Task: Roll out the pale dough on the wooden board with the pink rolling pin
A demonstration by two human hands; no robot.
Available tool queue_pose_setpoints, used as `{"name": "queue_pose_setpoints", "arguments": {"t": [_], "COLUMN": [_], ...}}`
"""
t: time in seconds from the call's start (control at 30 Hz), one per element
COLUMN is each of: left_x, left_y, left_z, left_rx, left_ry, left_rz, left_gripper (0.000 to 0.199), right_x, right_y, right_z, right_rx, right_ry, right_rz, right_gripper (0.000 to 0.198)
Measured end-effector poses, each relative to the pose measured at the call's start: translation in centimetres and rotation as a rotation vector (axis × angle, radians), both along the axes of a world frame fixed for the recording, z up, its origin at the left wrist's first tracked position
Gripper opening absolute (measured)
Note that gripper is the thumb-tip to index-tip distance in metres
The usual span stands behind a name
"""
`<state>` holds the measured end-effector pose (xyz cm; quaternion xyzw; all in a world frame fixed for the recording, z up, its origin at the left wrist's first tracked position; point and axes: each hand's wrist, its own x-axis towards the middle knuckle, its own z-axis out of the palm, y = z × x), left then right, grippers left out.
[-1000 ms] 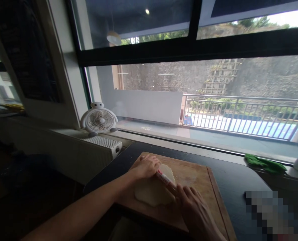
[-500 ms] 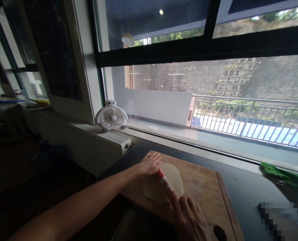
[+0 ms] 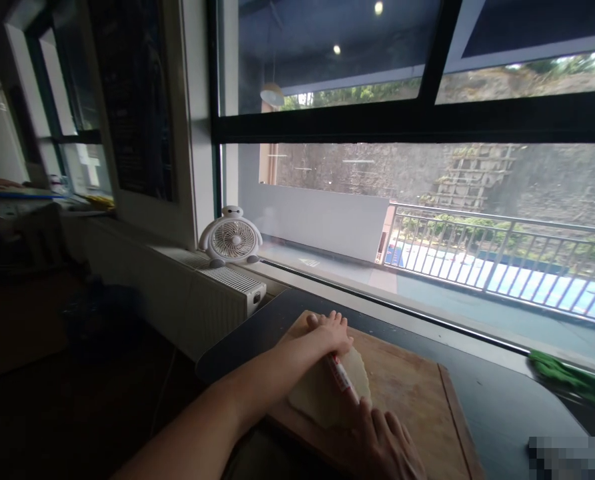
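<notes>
A rolling pin [image 3: 343, 379] with a red and white printed wrap lies slantwise across a sheet of pale dough [image 3: 317, 395]. The dough is flat, with an uneven edge, on a wooden board [image 3: 402, 370]. My left hand [image 3: 335, 330] grips the pin near its far end, palm over it and fingers reaching past. At the near end, my right hand [image 3: 390, 440] is closed over the pin, its fingers bent and pointing forward. My left forearm crosses above the dough and hides part of it. The underside of both hands is out of sight.
The board rests on a dark table [image 3: 497, 400] against a large window. A green cloth [image 3: 570, 380] is at the right by the sill. A white fan [image 3: 232, 237] stands at the left above a radiator [image 3: 227, 293]. A pixelated patch covers the lower right corner.
My left hand and forearm have moved right and slightly down in the picture with the pin. The pin now lies further right over the dough. The whole view has shifted slightly.
</notes>
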<state>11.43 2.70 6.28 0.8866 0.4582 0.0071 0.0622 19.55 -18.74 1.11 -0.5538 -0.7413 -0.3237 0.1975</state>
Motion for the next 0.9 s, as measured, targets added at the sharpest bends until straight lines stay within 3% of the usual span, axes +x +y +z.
{"name": "queue_pose_setpoints", "arguments": {"t": [0.1,0.17,0.4,0.5,0.57,0.67,0.8,0.9], "left_x": [0.6,-0.6,-10.8,-12.8,-12.0,-8.5,-3.9,-3.1], "left_y": [-0.2,-0.6,-3.9,-4.9,-4.7,-3.5,-2.1,-1.9], "left_z": [-0.6,-0.7,-0.8,-0.9,-0.8,-0.2,0.8,0.9], "left_rx": [0.051,0.059,0.13,0.161,0.146,0.091,0.026,0.031], "left_ry": [-0.085,-0.095,-0.036,-0.024,-0.011,0.003,0.007,0.001], "left_rz": [-0.101,-0.128,-0.117,-0.099,-0.082,-0.058,-0.063,-0.089], "left_gripper": [0.064,0.063,0.062,0.064,0.065,0.069,0.072,0.066], "right_x": [-0.5,-1.1,-3.8,-4.1,-3.6,-1.8,0.6,0.8], "right_y": [-0.3,-0.9,-2.5,-2.7,-2.6,-2.2,-1.3,-1.3], "right_z": [-0.3,0.1,1.2,1.3,1.6,1.5,0.2,-0.4], "right_rx": [-0.002,-0.012,-0.001,-0.046,-0.099,-0.145,-0.093,-0.025], "right_ry": [0.011,0.021,0.034,0.037,0.031,0.029,-0.018,-0.025], "right_rz": [-0.011,-0.016,0.058,0.09,0.087,0.053,0.035,0.036], "right_gripper": [0.049,0.051,0.048,0.048,0.05,0.05,0.046,0.047]}}
